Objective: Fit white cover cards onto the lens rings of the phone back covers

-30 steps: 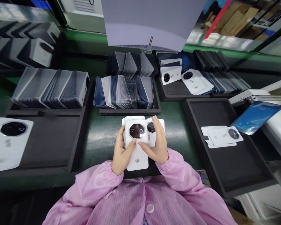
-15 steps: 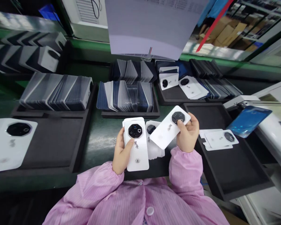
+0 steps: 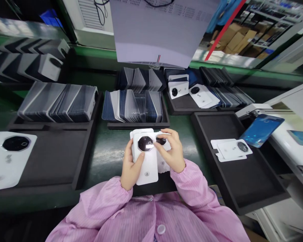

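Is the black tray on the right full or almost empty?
Almost empty: the black tray holds only a few white phone covers near its far end; the rest is bare foam.

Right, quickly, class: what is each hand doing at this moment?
Left hand: closed on a stack of white covers.
Right hand: fingers on a second white stack beside it; a full grip cannot be told.
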`<state>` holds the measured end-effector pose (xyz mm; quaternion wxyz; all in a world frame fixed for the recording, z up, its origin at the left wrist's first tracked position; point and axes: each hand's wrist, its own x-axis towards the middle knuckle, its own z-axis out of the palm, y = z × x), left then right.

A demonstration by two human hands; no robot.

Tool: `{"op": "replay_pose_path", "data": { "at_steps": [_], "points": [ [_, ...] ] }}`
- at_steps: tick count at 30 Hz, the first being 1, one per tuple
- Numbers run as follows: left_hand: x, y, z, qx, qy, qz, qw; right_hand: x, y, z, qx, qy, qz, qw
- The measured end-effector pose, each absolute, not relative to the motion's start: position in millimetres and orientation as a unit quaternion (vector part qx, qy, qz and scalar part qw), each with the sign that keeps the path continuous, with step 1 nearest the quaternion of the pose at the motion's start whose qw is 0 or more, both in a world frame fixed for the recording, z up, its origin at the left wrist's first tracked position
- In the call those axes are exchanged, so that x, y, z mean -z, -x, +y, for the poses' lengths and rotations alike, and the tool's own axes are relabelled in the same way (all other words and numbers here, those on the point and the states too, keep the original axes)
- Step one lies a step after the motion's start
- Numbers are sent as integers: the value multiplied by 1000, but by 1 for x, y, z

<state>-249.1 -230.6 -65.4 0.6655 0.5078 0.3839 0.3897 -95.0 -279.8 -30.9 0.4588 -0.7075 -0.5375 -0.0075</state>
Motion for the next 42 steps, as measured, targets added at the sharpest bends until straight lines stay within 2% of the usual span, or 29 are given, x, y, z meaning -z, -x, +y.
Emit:
{"op": "replay_pose_path", "data": {
  "at_steps": [5,7,13,16,22,42],
  "points": [
    [69,252,-236,-415,-601,366,577,23,105,-273,-84,712,-505,481],
    [69,252,-236,-413,-614,363,566,28,105,-273,-85,707,-505,488],
    [63,249,-229,-383,-559,378,631,46,114,-280,95,612,-628,470],
    [63,249,-227,-383,-555,382,632,53,119,-284,87,536,-694,473],
    [68,251,-224,-377,-543,383,645,58,120,-287,69,478,-719,499],
    [69,253,-225,-377,-544,379,647,57,120,-287,75,476,-717,504]
  ]
}}
